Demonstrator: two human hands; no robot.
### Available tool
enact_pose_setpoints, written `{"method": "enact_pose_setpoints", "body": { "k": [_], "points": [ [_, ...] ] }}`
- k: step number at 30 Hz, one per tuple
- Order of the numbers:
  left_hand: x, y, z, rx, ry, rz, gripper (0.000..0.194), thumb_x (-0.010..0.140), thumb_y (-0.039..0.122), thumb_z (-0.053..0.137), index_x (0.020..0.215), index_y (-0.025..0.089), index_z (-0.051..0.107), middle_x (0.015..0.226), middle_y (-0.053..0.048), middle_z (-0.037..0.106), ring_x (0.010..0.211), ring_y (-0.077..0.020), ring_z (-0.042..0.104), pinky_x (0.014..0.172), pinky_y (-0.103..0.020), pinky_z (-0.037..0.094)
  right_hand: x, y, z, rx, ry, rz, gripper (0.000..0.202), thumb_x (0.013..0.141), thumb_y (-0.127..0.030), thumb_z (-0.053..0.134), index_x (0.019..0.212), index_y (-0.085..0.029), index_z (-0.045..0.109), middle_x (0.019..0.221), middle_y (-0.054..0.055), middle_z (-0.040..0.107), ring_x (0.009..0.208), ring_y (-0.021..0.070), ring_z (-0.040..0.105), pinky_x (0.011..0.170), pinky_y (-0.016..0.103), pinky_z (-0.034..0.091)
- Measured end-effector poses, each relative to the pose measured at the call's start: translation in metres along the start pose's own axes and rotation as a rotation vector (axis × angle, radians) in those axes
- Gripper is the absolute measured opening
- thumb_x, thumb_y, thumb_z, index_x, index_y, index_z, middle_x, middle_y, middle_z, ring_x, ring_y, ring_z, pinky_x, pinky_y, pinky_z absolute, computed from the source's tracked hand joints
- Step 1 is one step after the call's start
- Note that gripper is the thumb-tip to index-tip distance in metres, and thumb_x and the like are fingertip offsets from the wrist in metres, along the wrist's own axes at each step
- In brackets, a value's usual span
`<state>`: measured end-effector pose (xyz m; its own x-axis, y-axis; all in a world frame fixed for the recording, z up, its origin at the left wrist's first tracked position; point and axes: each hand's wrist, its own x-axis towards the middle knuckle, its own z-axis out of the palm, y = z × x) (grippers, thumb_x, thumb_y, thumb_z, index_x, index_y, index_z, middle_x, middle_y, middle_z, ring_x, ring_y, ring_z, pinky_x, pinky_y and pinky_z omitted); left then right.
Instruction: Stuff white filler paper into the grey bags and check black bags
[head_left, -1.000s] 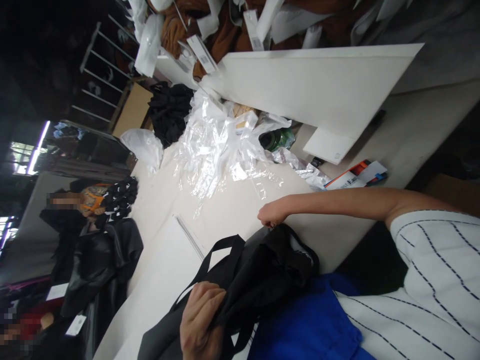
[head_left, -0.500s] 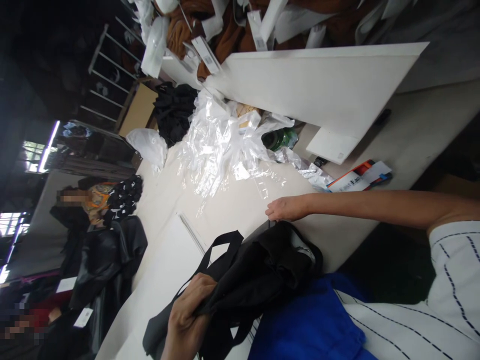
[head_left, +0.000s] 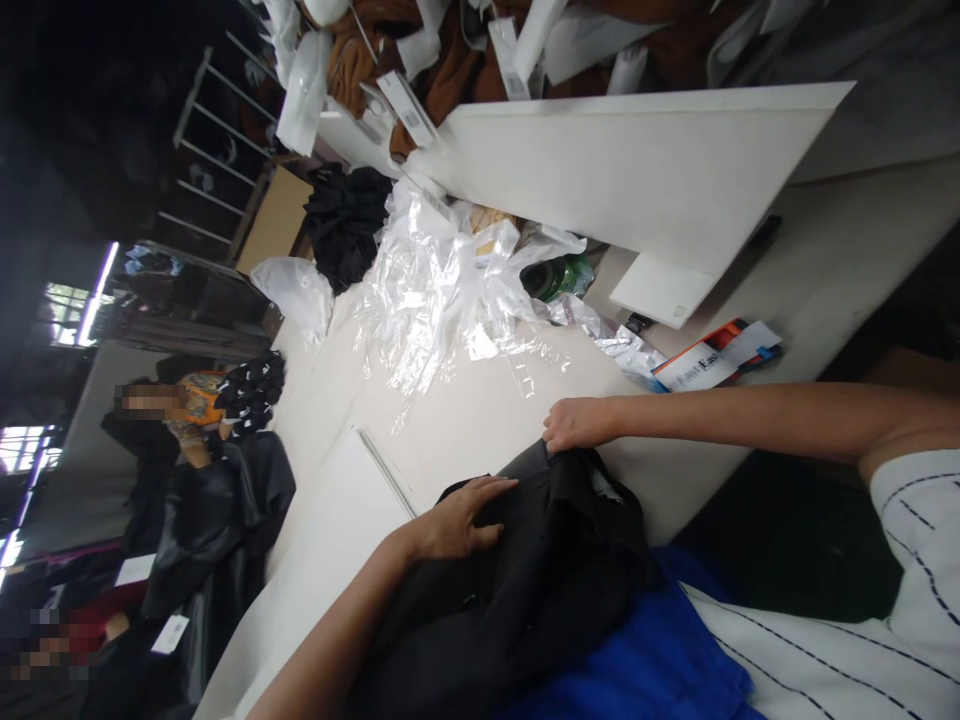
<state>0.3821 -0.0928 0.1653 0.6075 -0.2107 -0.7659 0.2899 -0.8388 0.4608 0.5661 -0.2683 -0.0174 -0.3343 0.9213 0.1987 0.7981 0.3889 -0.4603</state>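
So the big change in that half second was the left hand [head_left: 454, 525]. It had been clenched around a bunched bit of the black fabric piece [head_left: 510, 590], and by this point it had let go and lay open on top, fingers spread and thumb out to the side. It looked like it was pressing or smoothing, not pulling, though I couldn't tell how hard.

The right hand [head_left: 577, 423] had barely shifted. It was closed, gripping the far edge of the fabric where a greyer strip showed. My read is that this made the right hand the anchor while the left was free to flatten or shift the rest. The strap loops that had been sticking out had dropped out of view, and the fabric looked more spread out, still pretty rumpled though.

The fabric itself was on the near side of the desk [head_left: 465, 430], right up against the blue cloth [head_left: 637, 665] by the person's body, and partly over the white sheets [head_left: 322, 530]. Past the right hand there was a printed box [head_left: 701, 368], plus a heap of clear plastic [head_left: 427, 290] farther off. None of that stuff seemed to have moved.
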Motion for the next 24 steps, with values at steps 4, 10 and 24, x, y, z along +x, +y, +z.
{"method": "enact_pose_setpoints", "body": {
  "k": [4, 10, 24],
  "points": [
    [0.017, -0.006, 0.006, 0.002, -0.111, 0.009, 0.069, 0.09, 0.042, 0.055, 0.152, 0.021, 0.031, 0.157, -0.013, 0.033, 0.145, -0.0325, 0.032, 0.12, -0.05, 0.029, -0.006, 0.004, 0.005, -0.105, 0.022, -0.01, 0.019, 0.093, -0.009, 0.048, 0.083, -0.02, 0.06, 0.084, 0.003, 0.064, 0.074, 0.0171, 0.05, 0.067, 0.033, 0.029],
    [0.024, -0.033, 0.043, 0.228, 0.178, -0.018, 0.053, 0.098, 0.058, 0.024, 0.106, 0.017, 0.056, 0.093, -0.008, 0.06, 0.087, -0.0229, 0.06, 0.082, -0.037, 0.049, -0.023, 0.008, 0.016, -0.171, 0.224, -0.031, 0.029, 0.098, -0.01, 0.033, 0.089, -0.019, 0.059, 0.08, 0.004, 0.06, 0.071, 0.0183, 0.047, 0.068, 0.033, 0.03],
    [-0.015, -0.085, 0.027, -0.363, 0.251, -0.005, 0.054, 0.092, 0.062, 0.045, 0.062, 0.018, 0.034, 0.062, 0.005, 0.028, 0.059, -0.0088, 0.028, 0.054, -0.026, 0.025, -0.03, -0.015, -0.036, 0.029, 0.217, -0.02, 0.035, 0.102, -0.02, 0.03, 0.09, -0.025, 0.062, 0.075, 0.003, 0.056, 0.073, 0.0178, 0.047, 0.078, 0.032, 0.04]
  ]
}}
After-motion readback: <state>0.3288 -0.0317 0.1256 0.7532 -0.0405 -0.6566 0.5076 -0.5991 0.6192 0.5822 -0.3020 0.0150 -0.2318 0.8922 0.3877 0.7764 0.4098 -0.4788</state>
